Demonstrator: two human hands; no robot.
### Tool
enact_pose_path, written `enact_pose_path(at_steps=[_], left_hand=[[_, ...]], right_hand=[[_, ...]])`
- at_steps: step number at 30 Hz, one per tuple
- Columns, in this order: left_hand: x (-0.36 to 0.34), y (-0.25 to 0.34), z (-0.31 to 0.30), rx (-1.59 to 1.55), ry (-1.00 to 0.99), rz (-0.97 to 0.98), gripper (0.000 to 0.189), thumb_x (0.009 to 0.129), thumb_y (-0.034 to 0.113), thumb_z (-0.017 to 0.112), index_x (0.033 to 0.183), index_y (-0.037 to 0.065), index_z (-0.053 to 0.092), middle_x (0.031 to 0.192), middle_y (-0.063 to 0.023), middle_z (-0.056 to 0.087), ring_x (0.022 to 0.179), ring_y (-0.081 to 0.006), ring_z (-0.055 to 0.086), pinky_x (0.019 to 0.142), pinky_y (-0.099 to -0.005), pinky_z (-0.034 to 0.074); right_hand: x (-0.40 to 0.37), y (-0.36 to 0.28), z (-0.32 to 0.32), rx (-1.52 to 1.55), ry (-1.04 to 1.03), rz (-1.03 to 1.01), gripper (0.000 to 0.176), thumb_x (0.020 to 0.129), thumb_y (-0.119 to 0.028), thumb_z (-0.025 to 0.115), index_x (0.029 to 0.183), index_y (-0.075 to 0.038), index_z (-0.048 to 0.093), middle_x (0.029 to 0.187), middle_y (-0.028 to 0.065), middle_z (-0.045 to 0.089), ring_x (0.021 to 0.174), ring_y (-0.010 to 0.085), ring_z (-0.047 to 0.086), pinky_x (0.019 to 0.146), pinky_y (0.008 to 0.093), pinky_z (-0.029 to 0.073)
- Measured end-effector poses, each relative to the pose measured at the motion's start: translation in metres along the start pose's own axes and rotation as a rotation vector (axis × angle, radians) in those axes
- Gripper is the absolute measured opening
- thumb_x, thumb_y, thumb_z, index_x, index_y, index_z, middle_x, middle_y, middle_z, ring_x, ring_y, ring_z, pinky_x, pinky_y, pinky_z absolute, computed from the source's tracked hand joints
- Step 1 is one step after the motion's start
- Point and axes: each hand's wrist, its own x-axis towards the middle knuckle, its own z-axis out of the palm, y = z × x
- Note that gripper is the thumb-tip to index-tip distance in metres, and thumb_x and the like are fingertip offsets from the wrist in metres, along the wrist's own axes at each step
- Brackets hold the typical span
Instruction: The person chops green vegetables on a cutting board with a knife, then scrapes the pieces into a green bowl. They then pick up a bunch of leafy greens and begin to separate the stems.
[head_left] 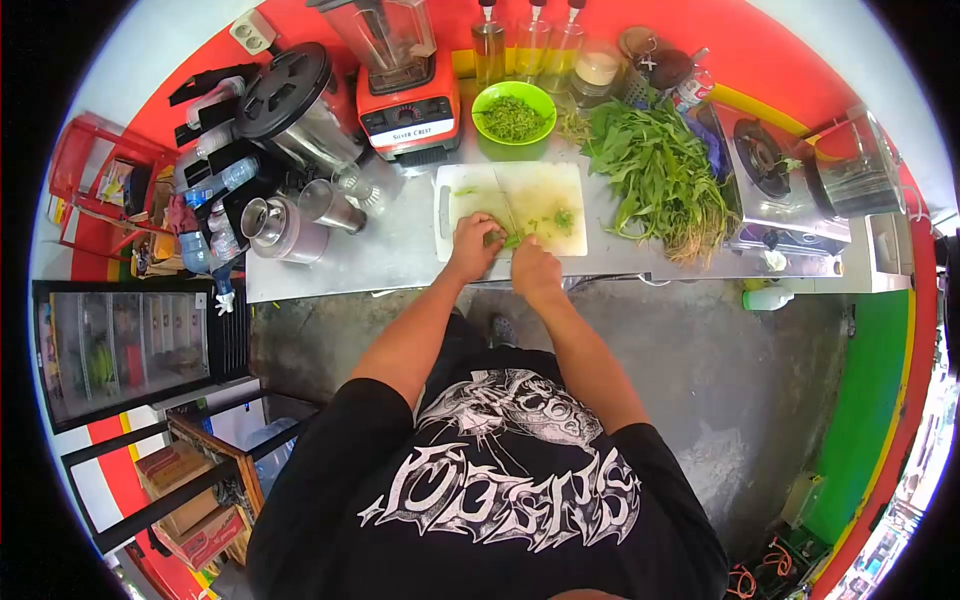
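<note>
A white cutting board (562,182) lies near the front edge of the metal counter. My left hand (477,246) rests on its front left part, with fingers curled over some green stalks (511,241). My right hand (537,270) is closed around the handle of a knife (507,200), whose blade points away from me across the board, just right of my left fingers. The handle itself is hidden in my hand. Small cut green pieces (563,219) lie on the right side of the board. Behind it stands a lime green bowl (514,151) filled with chopped greens (510,118).
A heap of leafy greens (645,165) with roots lies right of the board, beside a gas stove (790,190). A red blender (408,105), glass bottles (488,50) and a jar (596,72) line the back. Metal cups (330,205) stand at left.
</note>
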Motion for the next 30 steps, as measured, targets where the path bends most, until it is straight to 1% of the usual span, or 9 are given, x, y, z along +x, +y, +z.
enact_pose_path(at_steps=[1,2,4,10,14,19,23,25,30], left_hand=[[0.001,0.000,-0.001,0.009,-0.010,0.000,0.022,0.076,0.006,0.079,0.096,0.009,0.071,0.111,-0.0088,0.063,0.108,-0.0349,0.055,0.097,-0.0430,0.046],[0.002,-0.001,-0.002,0.019,-0.023,0.002,0.022,0.076,0.006,0.079,0.096,0.009,0.071,0.111,-0.0089,0.063,0.108,-0.0350,0.055,0.096,-0.0430,0.046],[0.002,-0.001,-0.003,0.027,-0.029,0.009,0.021,0.077,0.006,0.079,0.096,0.009,0.071,0.111,-0.0089,0.063,0.109,-0.0348,0.055,0.096,-0.0434,0.046],[0.000,-0.002,0.000,0.007,-0.018,0.011,0.020,0.078,0.008,0.078,0.096,0.009,0.071,0.110,-0.0086,0.063,0.108,-0.0347,0.055,0.095,-0.0437,0.046],[0.001,-0.008,0.002,0.049,-0.011,0.015,0.019,0.079,0.008,0.078,0.096,0.009,0.069,0.111,-0.0091,0.062,0.107,-0.0358,0.055,0.095,-0.0445,0.046],[0.002,-0.008,0.002,0.048,-0.019,0.029,0.023,0.079,0.010,0.078,0.099,0.008,0.067,0.112,-0.0092,0.062,0.109,-0.0361,0.054,0.095,-0.0453,0.045],[0.000,-0.001,-0.003,0.045,-0.022,0.029,0.024,0.079,0.010,0.078,0.100,0.007,0.066,0.111,-0.0096,0.061,0.109,-0.0362,0.054,0.095,-0.0450,0.045],[0.001,-0.002,-0.003,0.049,-0.020,0.027,0.024,0.079,0.010,0.078,0.099,0.007,0.066,0.111,-0.0098,0.061,0.109,-0.0362,0.054,0.095,-0.0449,0.045],[0.001,-0.005,0.001,0.031,0.006,0.022,0.022,0.079,0.009,0.078,0.098,0.006,0.066,0.109,-0.0111,0.061,0.105,-0.0368,0.054,0.093,-0.0449,0.045]], right_hand=[[0.002,-0.001,-0.006,-0.036,0.013,-0.023,0.028,0.094,-0.016,0.054,0.114,0.004,0.054,0.100,0.0224,0.073,0.097,0.0360,0.074,0.083,0.0462,0.059],[0.000,-0.002,-0.009,-0.033,0.018,-0.022,0.028,0.094,-0.016,0.054,0.114,0.004,0.054,0.100,0.0224,0.073,0.097,0.0360,0.074,0.083,0.0462,0.059],[-0.006,-0.003,-0.010,0.044,-0.048,0.000,0.036,0.100,-0.027,0.053,0.116,0.005,0.050,0.103,0.0274,0.071,0.099,0.0427,0.071,0.086,0.0503,0.057],[0.002,-0.001,0.003,0.105,-0.049,0.038,0.044,0.101,-0.035,0.054,0.117,0.006,0.052,0.108,0.0277,0.070,0.101,0.0429,0.070,0.089,0.0505,0.055],[0.001,0.001,-0.012,0.061,-0.079,-0.038,0.041,0.101,-0.032,0.052,0.117,0.005,0.052,0.110,0.0276,0.070,0.102,0.0428,0.070,0.091,0.0501,0.055],[-0.018,-0.007,-0.001,0.159,-0.091,0.094,0.032,0.099,-0.024,0.051,0.114,0.005,0.054,0.111,0.0282,0.069,0.105,0.0438,0.069,0.090,0.0508,0.054],[-0.003,-0.003,-0.008,0.093,-0.068,0.002,0.033,0.099,-0.024,0.050,0.115,0.005,0.053,0.112,0.0283,0.069,0.105,0.0443,0.068,0.091,0.0520,0.054],[-0.010,-0.006,-0.006,0.171,-0.080,0.051,0.034,0.100,-0.026,0.051,0.116,0.004,0.052,0.112,0.0280,0.069,0.105,0.0439,0.069,0.092,0.0525,0.053],[-0.012,-0.007,0.013,0.186,-0.055,0.108,0.040,0.100,-0.033,0.053,0.118,0.003,0.054,0.113,0.0278,0.069,0.107,0.0434,0.068,0.093,0.0518,0.053]])
